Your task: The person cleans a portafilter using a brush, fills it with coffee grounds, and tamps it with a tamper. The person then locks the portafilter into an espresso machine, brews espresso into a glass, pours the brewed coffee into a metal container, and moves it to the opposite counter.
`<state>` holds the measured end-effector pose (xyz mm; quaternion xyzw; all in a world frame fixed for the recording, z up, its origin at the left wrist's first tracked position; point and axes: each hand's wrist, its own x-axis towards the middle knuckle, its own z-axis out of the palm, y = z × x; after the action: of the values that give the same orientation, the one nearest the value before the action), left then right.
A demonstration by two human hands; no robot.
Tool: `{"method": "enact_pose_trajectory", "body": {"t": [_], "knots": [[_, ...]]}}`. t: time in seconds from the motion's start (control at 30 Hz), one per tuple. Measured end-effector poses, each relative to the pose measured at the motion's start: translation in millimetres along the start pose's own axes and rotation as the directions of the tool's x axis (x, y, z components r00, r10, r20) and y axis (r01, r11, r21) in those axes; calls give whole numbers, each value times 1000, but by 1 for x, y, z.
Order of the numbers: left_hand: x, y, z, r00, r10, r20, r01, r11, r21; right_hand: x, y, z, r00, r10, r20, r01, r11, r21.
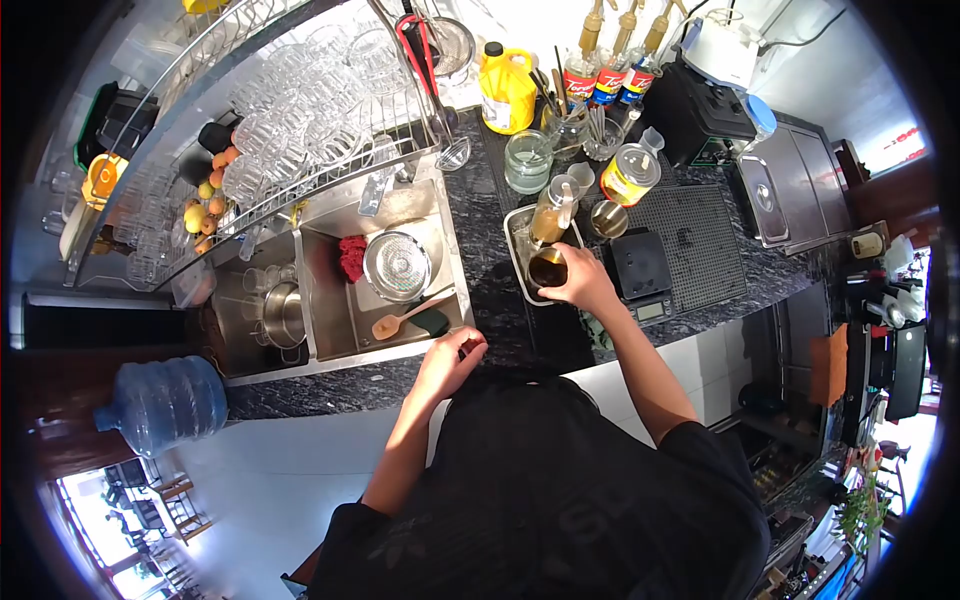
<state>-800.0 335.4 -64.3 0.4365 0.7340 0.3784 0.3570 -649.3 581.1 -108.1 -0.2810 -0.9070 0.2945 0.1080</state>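
My right hand (585,280) is closed around the rim of a small round cup (546,270) with dark amber liquid in it. The cup is at the near end of a pale rectangular tray (513,245). Beside it in the tray, a clear tumbler (548,222) with brownish contents leans at an angle. A metal cup (608,219) and a black scale (640,265) are to the right of this hand. My left hand (452,360) is loosely curled at the front edge of the sink, with nothing visible in it.
A double sink (375,345) at left holds a strainer (397,266), a spatula (390,324) and a red cloth (352,258). Glasses fill the rack (300,200) above. A water jar (528,160), a yellow can (630,175) and syrup bottles (610,85) stand behind the tray.
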Motion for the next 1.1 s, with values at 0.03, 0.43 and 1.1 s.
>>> {"method": "enact_pose_trajectory", "body": {"t": [0.03,0.43,1.1], "knots": [[0,-1,0,1000,15,-13,-15,1000,6,0,2,2,999,11,-38,-11,1000,0],[-2,0,-2,1000,9,-22,-9,1000,-5,0,-7,-3,999,36,-5,-36,999,-20],[-2,0,-1,998,41,-48,-42,999,-13,2,-1,-4,999,38,-13,-38,999,18]]}}
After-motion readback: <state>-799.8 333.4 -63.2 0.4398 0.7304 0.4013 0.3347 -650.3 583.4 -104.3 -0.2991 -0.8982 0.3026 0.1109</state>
